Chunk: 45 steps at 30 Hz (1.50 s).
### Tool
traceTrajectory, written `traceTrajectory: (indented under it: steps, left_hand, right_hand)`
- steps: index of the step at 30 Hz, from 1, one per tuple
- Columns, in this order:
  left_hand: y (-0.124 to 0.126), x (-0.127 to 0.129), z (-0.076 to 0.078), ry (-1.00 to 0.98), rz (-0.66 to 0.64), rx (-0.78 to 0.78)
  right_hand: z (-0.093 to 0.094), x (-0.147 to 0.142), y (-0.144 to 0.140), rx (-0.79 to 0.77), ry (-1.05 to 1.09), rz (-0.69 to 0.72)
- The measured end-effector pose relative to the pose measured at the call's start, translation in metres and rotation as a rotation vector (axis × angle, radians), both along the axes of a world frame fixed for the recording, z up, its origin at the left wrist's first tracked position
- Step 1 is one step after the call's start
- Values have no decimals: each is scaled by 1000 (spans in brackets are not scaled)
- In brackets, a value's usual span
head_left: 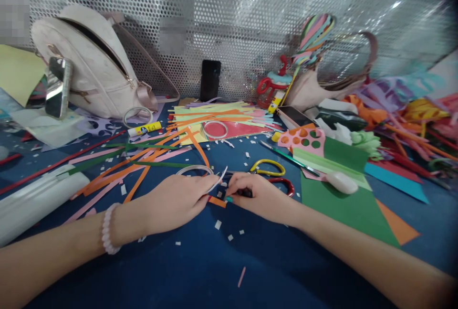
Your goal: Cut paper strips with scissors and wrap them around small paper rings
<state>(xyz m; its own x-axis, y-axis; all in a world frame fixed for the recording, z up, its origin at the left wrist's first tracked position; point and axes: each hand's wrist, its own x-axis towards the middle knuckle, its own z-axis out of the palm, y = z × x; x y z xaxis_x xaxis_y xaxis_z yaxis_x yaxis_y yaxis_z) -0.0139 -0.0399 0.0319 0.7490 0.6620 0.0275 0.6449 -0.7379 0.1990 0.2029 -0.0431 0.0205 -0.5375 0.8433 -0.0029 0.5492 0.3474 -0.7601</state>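
Both of my hands meet at the middle of a blue table (222, 271). My left hand (179, 199), with a bead bracelet on its wrist, pinches a thin pale paper strip (221, 177) between thumb and finger. My right hand (255, 197) rests on the table with fingers curled around a small dark piece beside that strip; what the piece is I cannot tell. A short orange strip (217, 201) lies under the fingertips. Just behind my right hand lie scissors with a yellow handle (267, 168) and a red handle (284, 185).
Several coloured paper strips (143, 161) fan out at left and centre. Green paper (339, 199) lies at right, a glue stick (145, 129) and a beige bag (93, 60) at back left, a dark phone (210, 79) against the perforated wall, and paper scraps at right.
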Motion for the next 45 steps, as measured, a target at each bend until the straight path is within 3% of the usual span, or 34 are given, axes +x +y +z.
traceTrajectory:
  steps: [10, 19, 27, 45]
  left_hand:
    - [-1, 1, 1, 7, -29, 47]
    - [-1, 1, -1, -4, -39, 27]
    - [-1, 0, -3, 7, -35, 17]
    - [0, 1, -4, 4, -36, 0]
  right_hand:
    - [-6, -5, -8, 38, -7, -57]
    - [-7, 2, -5, 248, -39, 149]
    - [1, 0, -1, 17, 78, 49]
    - [-5, -2, -5, 65, 54, 43]
